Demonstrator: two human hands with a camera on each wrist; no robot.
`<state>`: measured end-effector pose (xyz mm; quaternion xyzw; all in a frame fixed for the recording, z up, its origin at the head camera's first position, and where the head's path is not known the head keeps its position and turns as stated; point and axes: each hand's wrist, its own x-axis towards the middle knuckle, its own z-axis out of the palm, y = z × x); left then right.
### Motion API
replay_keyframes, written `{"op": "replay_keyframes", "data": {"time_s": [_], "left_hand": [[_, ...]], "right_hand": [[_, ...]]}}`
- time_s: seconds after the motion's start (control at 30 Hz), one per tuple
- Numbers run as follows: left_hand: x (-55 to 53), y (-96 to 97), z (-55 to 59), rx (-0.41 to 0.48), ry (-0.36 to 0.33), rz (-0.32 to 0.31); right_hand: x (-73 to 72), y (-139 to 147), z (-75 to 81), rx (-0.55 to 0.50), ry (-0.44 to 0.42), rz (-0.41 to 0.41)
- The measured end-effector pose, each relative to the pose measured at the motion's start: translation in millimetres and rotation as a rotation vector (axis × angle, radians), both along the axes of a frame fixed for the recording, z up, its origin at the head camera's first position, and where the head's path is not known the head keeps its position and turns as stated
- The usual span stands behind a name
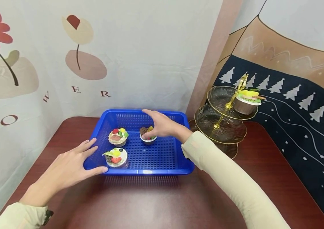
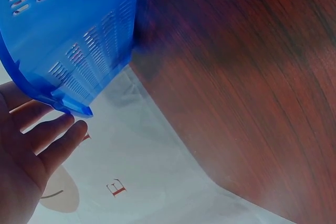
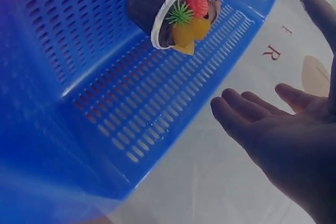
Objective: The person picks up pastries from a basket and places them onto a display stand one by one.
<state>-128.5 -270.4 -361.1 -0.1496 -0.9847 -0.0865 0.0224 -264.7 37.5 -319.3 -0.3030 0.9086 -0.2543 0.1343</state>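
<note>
A blue perforated plastic basket (image 1: 165, 172) stands on the table with three toy cupcakes in it. My left hand (image 1: 69, 167) is at the basket's left side, fingers spread and the thumb by the front corner of the rim. Over the basket hovers my right hand (image 1: 163, 124), thumb and fingers apart above a dark-cupped cupcake (image 3: 152, 6) topped with a strawberry and yellow fruit pieces. The right wrist view shows a gap between that hand and the cupcake. Two cream-topped cupcakes, one farther back (image 1: 118, 137) and one nearer the front (image 1: 117, 158), sit at the basket's left.
Right of the basket is a tiered stand (image 1: 220, 125) with dark glassy plates and gold edges. Its top plate bears another toy cupcake (image 1: 246, 103) in a brown cup. A printed cloth (image 1: 150, 57) hangs behind the reddish-brown table (image 1: 139, 203).
</note>
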Motion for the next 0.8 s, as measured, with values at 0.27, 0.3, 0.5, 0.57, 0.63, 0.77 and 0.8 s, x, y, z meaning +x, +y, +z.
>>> {"op": "replay_keyframes", "data": {"time_s": [0.27,0.3,0.5,0.57,0.63,0.77,0.8], "left_hand": [[0.4,0.1,-1.2,0.006,-0.003,-0.004],[0.3,0.1,-1.3,0.007,-0.002,-0.004],[-0.3,-0.5,-2.4,0.012,0.008,-0.011],[-0.5,-0.8,-2.7,0.013,0.010,-0.010],[-0.6,-0.9,-2.7,0.013,0.009,-0.009],[-0.5,-0.6,-1.4,0.010,0.005,-0.002],[-0.5,-0.5,-1.0,0.009,0.005,-0.001]], "right_hand": [[-7.3,-6.9,-12.2,0.047,-0.073,-0.032],[-7.6,-6.8,-14.1,0.048,-0.081,-0.035],[-11.1,-8.0,-24.6,0.055,-0.110,-0.040],[-12.5,-9.3,-28.1,0.060,-0.123,-0.043],[-13.7,-10.6,-31.4,0.075,-0.133,-0.052],[-16.2,-11.5,-38.6,0.119,-0.148,-0.073],[-16.7,-11.4,-40.2,0.130,-0.152,-0.078]]}}
